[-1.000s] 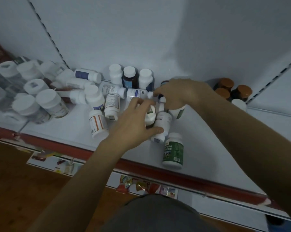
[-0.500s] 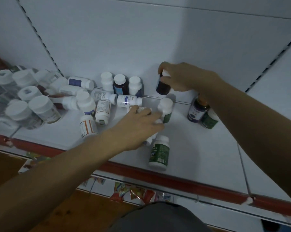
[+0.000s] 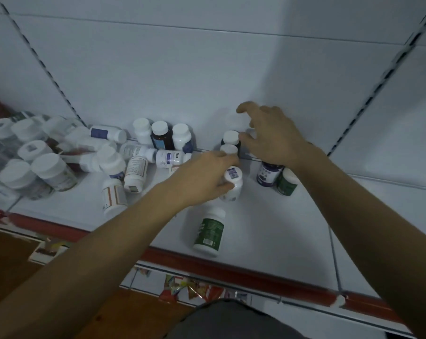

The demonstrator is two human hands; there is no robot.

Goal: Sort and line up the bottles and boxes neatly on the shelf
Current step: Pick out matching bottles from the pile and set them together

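1. White shelf [image 3: 268,228] lies under both hands.
2. Jumbled bottles [image 3: 53,168], some upright and some lying, are left of the left hand [image 3: 204,177].
3. Green-labelled bottle [image 3: 209,232] lies on its side, just nearer than the left hand.
4. Left hand grips a white bottle [image 3: 234,184] with a blue label.
5. Right hand [image 3: 270,140] has spread fingers and holds nothing. An upright dark bottle [image 3: 230,138] stands just left of it.

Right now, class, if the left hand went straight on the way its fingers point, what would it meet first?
Probably the white-capped bottle just ahead: the left hand seemingly has its fingers almost on the cap. A dark bottle stands right behind it. The hand grips a blue-labelled bottle.
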